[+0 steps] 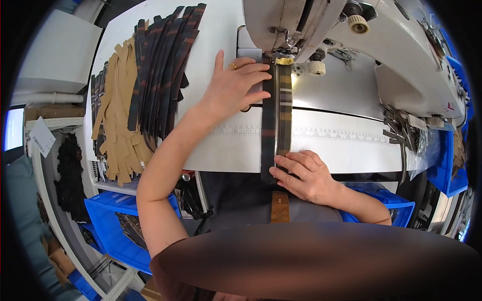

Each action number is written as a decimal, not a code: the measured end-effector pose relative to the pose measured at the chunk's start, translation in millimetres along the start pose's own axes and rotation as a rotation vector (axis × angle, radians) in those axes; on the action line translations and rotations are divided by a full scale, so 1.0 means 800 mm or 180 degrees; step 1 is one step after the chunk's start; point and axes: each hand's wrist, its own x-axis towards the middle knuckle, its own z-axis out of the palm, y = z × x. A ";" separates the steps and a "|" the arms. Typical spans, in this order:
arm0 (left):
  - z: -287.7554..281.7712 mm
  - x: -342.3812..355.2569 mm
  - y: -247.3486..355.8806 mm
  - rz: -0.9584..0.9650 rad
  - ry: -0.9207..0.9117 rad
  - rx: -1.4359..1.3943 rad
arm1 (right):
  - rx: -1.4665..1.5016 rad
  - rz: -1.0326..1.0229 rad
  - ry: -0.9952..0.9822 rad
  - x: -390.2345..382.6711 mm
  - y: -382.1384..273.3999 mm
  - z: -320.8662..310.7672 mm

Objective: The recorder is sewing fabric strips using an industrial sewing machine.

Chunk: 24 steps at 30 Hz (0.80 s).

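A long dark fabric strip [268, 120] and a brown-and-black plaid strip [284, 108] run side by side from beneath the needle area of a white sewing machine [321, 25] to the table's front edge. A thin shiny line lies between them; whether it is a zipper I cannot make out. My left hand [233, 85], a ring on one finger, rests with fingers spread and fingertips on the dark strip, just before the presser foot [284, 54]. Down at the front edge, my right hand [304, 175] has its fingers bent over the strips' near end; its thumb is hidden.
Piles of dark plaid strips [163, 75] and tan strips [118, 110] lie on the table's left. A printed ruler scale [341, 134] crosses the white tabletop [226, 155]. Blue bins [118, 226] hang below. Dark scraps [399, 128] and clear plastic [426, 148] sit at right.
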 end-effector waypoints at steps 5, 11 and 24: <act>0.000 0.006 -0.007 0.0059 0.0002 -0.0021 | 0.0043 -0.0046 -0.0010 0.006 0.008 -0.001; 0.010 -0.002 0.012 -0.0002 0.0260 0.0244 | 0.0021 0.0052 -0.0085 0.017 0.022 -0.005; 0.024 -0.007 0.019 -0.0096 0.0452 0.0464 | -0.0229 -0.0129 -0.0156 0.038 0.054 -0.011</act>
